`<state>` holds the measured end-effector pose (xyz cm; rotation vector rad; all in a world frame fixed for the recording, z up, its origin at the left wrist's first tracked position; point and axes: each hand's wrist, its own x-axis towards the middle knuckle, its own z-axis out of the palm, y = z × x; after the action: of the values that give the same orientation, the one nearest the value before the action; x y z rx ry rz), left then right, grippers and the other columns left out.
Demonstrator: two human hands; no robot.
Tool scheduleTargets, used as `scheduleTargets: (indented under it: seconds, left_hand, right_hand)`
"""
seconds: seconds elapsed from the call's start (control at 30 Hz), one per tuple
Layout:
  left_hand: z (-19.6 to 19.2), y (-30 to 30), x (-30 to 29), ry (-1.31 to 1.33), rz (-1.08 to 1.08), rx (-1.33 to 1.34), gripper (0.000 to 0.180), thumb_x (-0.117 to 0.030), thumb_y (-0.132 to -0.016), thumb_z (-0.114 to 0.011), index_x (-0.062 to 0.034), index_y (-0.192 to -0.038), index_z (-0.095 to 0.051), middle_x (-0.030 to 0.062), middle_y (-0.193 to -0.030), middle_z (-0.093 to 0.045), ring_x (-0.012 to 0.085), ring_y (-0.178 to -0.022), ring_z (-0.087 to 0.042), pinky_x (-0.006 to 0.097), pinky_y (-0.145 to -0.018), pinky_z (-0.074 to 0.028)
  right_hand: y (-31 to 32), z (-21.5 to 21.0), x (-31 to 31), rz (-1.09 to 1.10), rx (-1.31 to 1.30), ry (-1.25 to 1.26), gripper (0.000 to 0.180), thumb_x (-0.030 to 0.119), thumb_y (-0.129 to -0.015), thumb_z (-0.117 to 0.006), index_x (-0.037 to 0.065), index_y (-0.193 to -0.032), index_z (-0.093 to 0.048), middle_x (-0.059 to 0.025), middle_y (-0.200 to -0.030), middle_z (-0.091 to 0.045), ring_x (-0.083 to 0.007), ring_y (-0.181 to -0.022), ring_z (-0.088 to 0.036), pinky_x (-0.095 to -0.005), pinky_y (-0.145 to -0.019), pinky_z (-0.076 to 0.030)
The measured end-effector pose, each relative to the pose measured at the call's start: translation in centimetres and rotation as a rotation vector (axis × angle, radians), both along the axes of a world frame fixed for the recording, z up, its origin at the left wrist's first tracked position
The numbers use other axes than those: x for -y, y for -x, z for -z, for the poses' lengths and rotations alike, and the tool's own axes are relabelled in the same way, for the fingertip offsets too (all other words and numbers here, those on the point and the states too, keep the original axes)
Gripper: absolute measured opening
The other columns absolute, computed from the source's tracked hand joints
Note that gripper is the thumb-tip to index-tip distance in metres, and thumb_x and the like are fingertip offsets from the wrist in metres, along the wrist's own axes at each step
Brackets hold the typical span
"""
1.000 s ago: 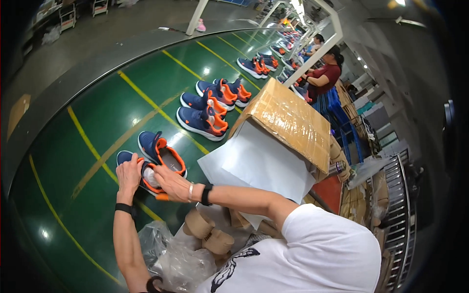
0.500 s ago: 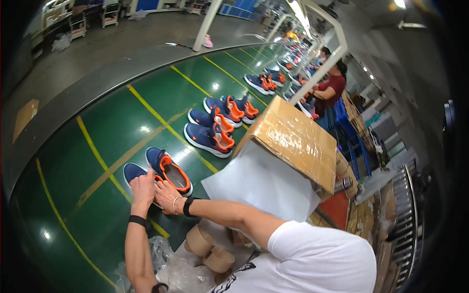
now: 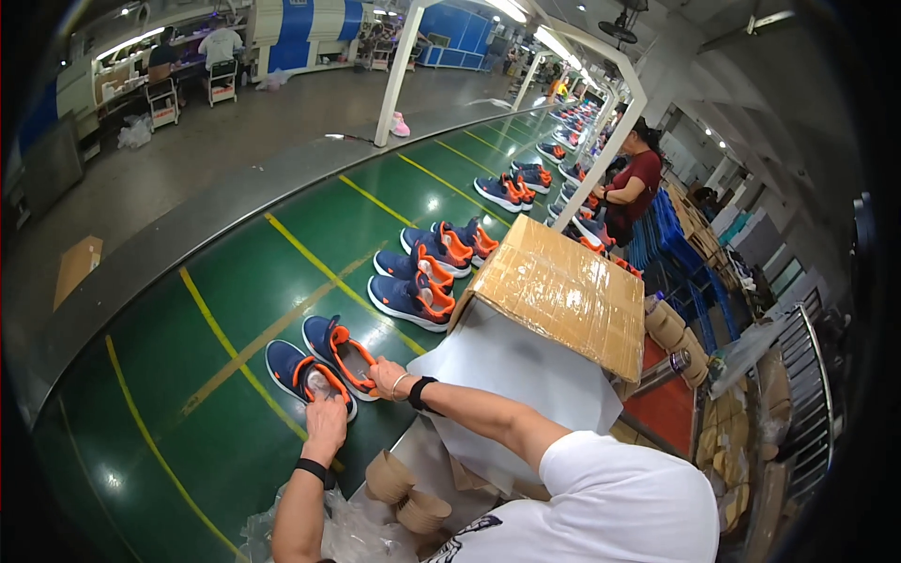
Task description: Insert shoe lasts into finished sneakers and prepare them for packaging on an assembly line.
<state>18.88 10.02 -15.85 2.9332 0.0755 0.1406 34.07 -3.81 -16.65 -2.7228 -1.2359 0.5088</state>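
A pair of navy sneakers with orange lining and white soles stands on the green conveyor belt [image 3: 235, 310] in front of me. My left hand [image 3: 326, 424] is over the heel of the left sneaker [image 3: 284, 364], its closed fingers reaching into the opening onto a whitish wad [image 3: 317, 383]. The fingertips are partly hidden there. My right hand [image 3: 387, 377] pinches the heel collar of the right sneaker [image 3: 322, 335], whose inside shows no wad. Farther along stand several matching sneakers [image 3: 405, 302], some with whitish stuffing inside.
To my right a taped cardboard box [image 3: 563, 291] sits over a stack of white sheets [image 3: 521, 366]. Brown cardboard inserts [image 3: 389, 477] and clear plastic [image 3: 361, 535] lie close below my arms. A co-worker in a dark red shirt [image 3: 633, 183] stands farther up the belt, beyond a white post [image 3: 601, 164].
My right hand has left the left sneaker and now grips the right one's heel. My left hand has moved back from the tongue to the heel opening, where a whitish wad now shows.
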Motion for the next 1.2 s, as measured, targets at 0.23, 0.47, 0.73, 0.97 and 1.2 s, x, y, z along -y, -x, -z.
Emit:
scheduleTargets:
  seconds: [0.23, 0.47, 0.73, 0.97, 1.2]
  left_hand:
    - [-3.6, 9.2, -5.7, -0.031, -0.083, -0.093, 0.015, -0.016, -0.066, -0.069, -0.0066, -0.076, -0.062, 0.0137, -0.072, -0.064, 0.0305, -0.081, -0.061, 0.042, -0.064, -0.048]
    - [-12.4, 23.7, -4.6, 0.036, -0.413, 0.331, 0.019, -0.011, -0.068, -0.07, -0.0037, -0.079, -0.057, 0.0137, -0.072, -0.054, 0.0333, -0.072, -0.053, 0.044, -0.067, -0.039]
    - [-14.0, 40.1, 8.8, 0.205, -0.471, -0.128, 0.047, -0.039, -0.074, -0.069, -0.0056, -0.106, -0.059, 0.0186, -0.109, -0.057, 0.037, -0.107, -0.049, 0.047, -0.092, -0.038]
    - [-11.9, 42.6, 10.8, -0.037, -0.299, -0.064, 0.064, -0.033, -0.07, -0.072, -0.0019, -0.122, -0.049, 0.0168, -0.121, -0.053, 0.0353, -0.112, -0.048, 0.046, -0.095, -0.037]
    - [-9.6, 44.9, 11.1, 0.314, -0.419, 0.209, 0.069, -0.015, -0.061, -0.074, 0.0021, -0.122, -0.046, 0.022, -0.109, -0.054, 0.0391, -0.1, -0.05, 0.045, -0.085, -0.039]
  right_hand:
    - [6.0, -2.1, -8.5, -0.339, -0.166, -0.051, 0.034, 0.026, -0.064, -0.08, 0.002, -0.083, -0.066, -0.0213, -0.081, -0.065, -0.0372, -0.083, -0.064, -0.0417, -0.07, -0.053]
    - [16.6, -8.6, -12.9, -0.767, 0.11, -0.622, 0.04, 0.02, -0.059, -0.074, 0.004, -0.093, -0.062, -0.0161, -0.09, -0.062, -0.035, -0.086, -0.063, -0.0442, -0.072, -0.053]
    - [28.7, -13.3, -7.5, -0.809, -0.774, -0.583, 0.017, 0.018, -0.061, -0.072, 0.006, -0.072, -0.068, -0.0089, -0.07, -0.067, -0.0239, -0.069, -0.066, -0.0345, -0.061, -0.052]
    - [37.2, -4.2, -1.4, -0.555, -1.05, -0.207, 0.015, 0.003, -0.063, -0.061, 0.002, -0.076, -0.068, -0.0103, -0.065, -0.066, -0.0188, -0.061, -0.065, -0.0309, -0.054, -0.05]
    - [43.9, -3.3, 0.9, -0.462, -1.06, -0.622, 0.016, 0.007, -0.064, -0.064, 0.003, -0.079, -0.068, -0.0107, -0.067, -0.066, -0.024, -0.063, -0.064, -0.0345, -0.059, -0.05]
